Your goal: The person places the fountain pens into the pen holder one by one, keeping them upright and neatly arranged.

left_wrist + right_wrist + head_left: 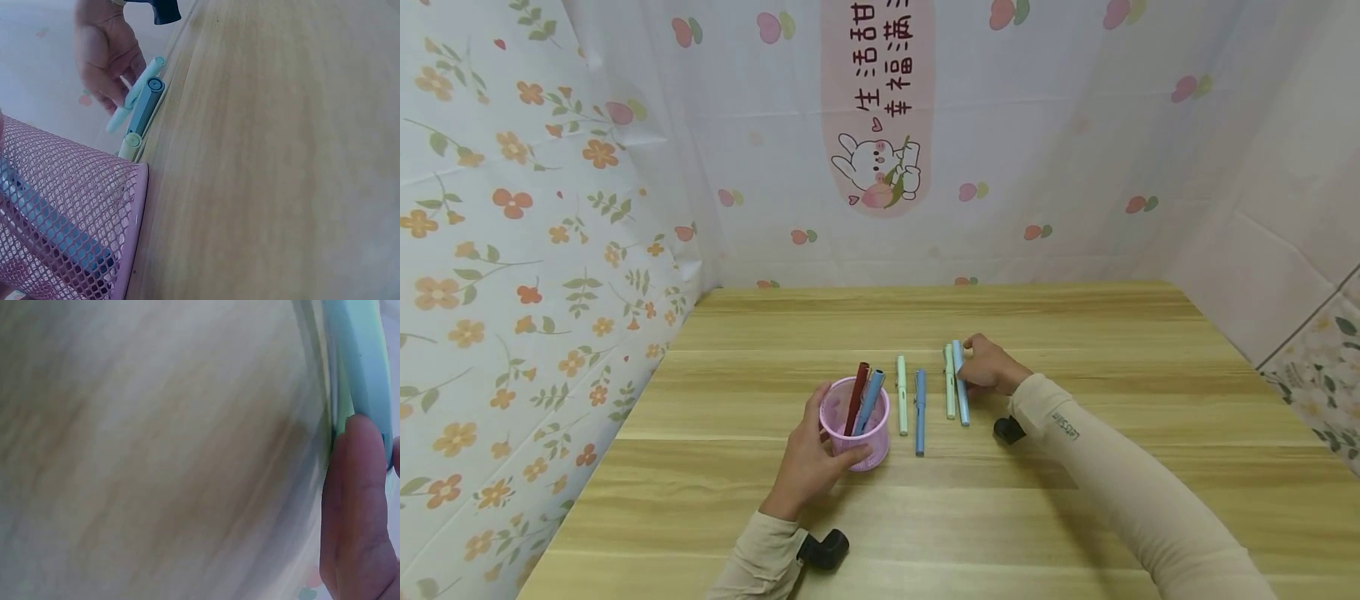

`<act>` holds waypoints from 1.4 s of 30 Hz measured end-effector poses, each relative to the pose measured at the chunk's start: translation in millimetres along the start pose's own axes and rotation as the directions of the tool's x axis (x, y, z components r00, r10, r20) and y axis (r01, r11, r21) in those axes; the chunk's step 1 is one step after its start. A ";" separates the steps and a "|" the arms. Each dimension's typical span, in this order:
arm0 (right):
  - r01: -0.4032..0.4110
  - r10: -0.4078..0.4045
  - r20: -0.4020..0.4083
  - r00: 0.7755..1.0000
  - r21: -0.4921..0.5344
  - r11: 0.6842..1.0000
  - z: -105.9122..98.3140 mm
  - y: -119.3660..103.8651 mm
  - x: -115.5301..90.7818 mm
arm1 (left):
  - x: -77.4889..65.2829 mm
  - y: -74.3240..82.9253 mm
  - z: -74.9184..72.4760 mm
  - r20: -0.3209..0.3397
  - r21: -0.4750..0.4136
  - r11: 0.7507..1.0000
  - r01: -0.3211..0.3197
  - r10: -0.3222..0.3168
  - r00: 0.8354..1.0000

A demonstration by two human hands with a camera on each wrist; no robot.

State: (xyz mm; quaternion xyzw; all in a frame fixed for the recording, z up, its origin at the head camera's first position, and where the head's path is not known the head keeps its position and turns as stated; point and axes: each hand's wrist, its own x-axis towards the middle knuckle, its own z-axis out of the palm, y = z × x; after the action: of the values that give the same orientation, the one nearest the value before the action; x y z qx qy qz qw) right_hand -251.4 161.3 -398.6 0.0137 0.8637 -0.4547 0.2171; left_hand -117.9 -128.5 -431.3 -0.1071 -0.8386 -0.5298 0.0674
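Observation:
My left hand (pixel 808 467) grips a pink mesh pen holder (pixel 874 451), thumb along its near side. Inside lean a dark red pen (pixel 855 402) and a blue pen (pixel 870 402). Farther right, my right hand (pixel 992 367) pinches a light blue pen (pixel 962 407); the right wrist view shows fingers (pixel 359 487) against its barrel. In the left wrist view that pen (pixel 139 87) appears tilted above the others. Just left of it lies a light green pen (pixel 950 392). Another blue pen (pixel 920 425) and a second light green pen (pixel 902 404) lie between holder and right hand.
A wood-grain table (pixel 715 500) carries everything. Behind it hangs a printed curtain (pixel 760 208) with a rabbit picture, and a floral curtain (pixel 542 275) borders the left side. Black wrist cameras (pixel 825 550) protrude from both sleeves, low over the table.

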 end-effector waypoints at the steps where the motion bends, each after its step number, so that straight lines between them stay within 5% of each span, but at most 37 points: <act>1: 0.005 -0.005 0.004 1.000 0.008 1.000 0.0 0.0 0.2 | -0.1 -0.1 0.1 0.000 0.000 1.000 -0.002 0.002 1.000; 11: 0.083 -0.088 0.057 0.994 0.096 0.992 4.2 2.0 -1.1 | -6.4 -3.2 -1.8 -0.013 0.009 1.000 0.002 -0.002 1.000; 25: 0.071 -0.086 0.063 0.994 0.214 0.974 0.5 -10.3 -9.3 | -1.2 -2.9 0.4 -0.014 -0.009 1.000 -0.021 0.021 1.000; 42: 0.152 -0.180 0.061 0.982 0.315 0.937 3.1 -20.9 -17.9 | 0.7 -3.5 1.1 -0.014 0.006 1.000 -0.029 0.029 0.999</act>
State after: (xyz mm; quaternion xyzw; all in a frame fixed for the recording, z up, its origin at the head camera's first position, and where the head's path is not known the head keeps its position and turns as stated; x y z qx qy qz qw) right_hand -238.8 149.7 -376.9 -0.0459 0.7696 -0.6009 0.2111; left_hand -119.4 -128.8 -434.6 -0.1153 -0.8379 -0.5272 0.0814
